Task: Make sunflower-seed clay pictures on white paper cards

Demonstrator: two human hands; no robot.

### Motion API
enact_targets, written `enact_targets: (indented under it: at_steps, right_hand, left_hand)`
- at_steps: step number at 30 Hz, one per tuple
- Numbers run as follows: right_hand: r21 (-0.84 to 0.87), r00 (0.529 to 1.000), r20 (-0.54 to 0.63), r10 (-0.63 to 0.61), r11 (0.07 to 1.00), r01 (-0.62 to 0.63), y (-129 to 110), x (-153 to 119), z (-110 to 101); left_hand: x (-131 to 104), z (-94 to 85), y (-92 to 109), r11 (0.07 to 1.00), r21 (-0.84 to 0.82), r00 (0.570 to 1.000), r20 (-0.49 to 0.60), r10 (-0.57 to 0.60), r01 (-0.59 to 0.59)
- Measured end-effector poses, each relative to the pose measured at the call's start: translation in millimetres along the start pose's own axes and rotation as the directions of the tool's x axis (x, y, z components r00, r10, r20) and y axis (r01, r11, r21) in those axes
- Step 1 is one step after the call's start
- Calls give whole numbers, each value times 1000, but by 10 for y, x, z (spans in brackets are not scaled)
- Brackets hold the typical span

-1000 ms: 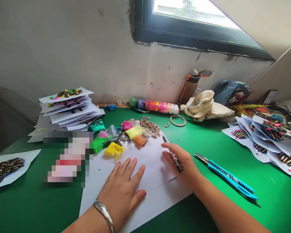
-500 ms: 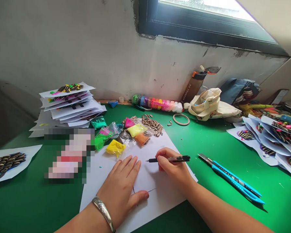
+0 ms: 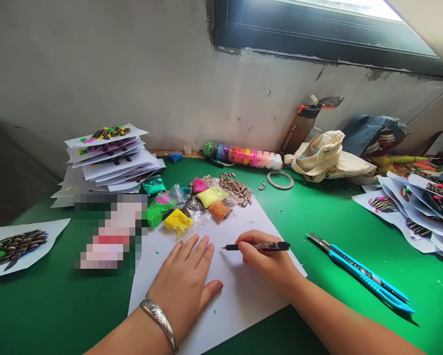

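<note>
A sheet of white paper [image 3: 243, 305] lies on the green table in front of me. Flat on its left part rests my left hand [image 3: 184, 276], fingers spread and holding nothing, with a silver bangle on the wrist. My right hand [image 3: 264, 256] grips a black pen [image 3: 276, 246] over the paper, the tip pointing left towards my left fingertips. Whether the tip touches the paper I cannot tell. Beyond my left hand, bags of coloured clay [image 3: 178, 222] lie at the paper's far edge, beside a heap of striped seeds [image 3: 239, 190].
A blue utility knife [image 3: 369, 276] with its blade out lies right of the paper. Stacks of decorated sheets stand at the back left [image 3: 114, 170] and right [image 3: 410, 207]. A tape ring [image 3: 280, 180], a brown bottle [image 3: 299, 129] and a cloth bag [image 3: 321, 158] are further back.
The camera view has shifted slightly, moving the table items a little to the right. Dark lines seen on the paper near my left thumb no longer show. Both hands keep nearly the same pose.
</note>
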State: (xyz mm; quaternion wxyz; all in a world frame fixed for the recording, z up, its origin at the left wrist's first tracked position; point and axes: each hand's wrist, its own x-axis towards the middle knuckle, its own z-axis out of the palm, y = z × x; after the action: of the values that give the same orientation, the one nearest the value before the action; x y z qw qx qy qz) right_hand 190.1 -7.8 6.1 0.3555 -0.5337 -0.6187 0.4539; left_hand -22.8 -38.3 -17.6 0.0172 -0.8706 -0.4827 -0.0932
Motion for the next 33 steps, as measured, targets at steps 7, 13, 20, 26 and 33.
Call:
enact_targets:
  at_steps: [7, 13, 20, 26, 33]
  right_hand:
    - [-21, 1000, 13, -14, 1000, 15, 31, 4, 2]
    - [-18, 1000, 22, -1, 1000, 2, 56, 0, 26]
    - [9, 1000, 11, -2, 1000, 2, 58, -9, 42]
    - [1, 999, -25, 20, 1000, -20, 73, -3, 41]
    - [17, 997, -75, 19, 1000, -17, 75, -4, 40]
  left_hand:
    - [-12, 6, 23, 999, 43, 1000, 8, 1, -1]
    - [2, -22, 33, 998, 70, 1000, 30, 1, -4]
    - [19, -48, 37, 997, 81, 999, 42, 10, -14]
    - [28, -70, 49, 995, 99, 999, 50, 14, -19]
    - [49, -121, 62, 993, 113, 996, 90, 22, -32]
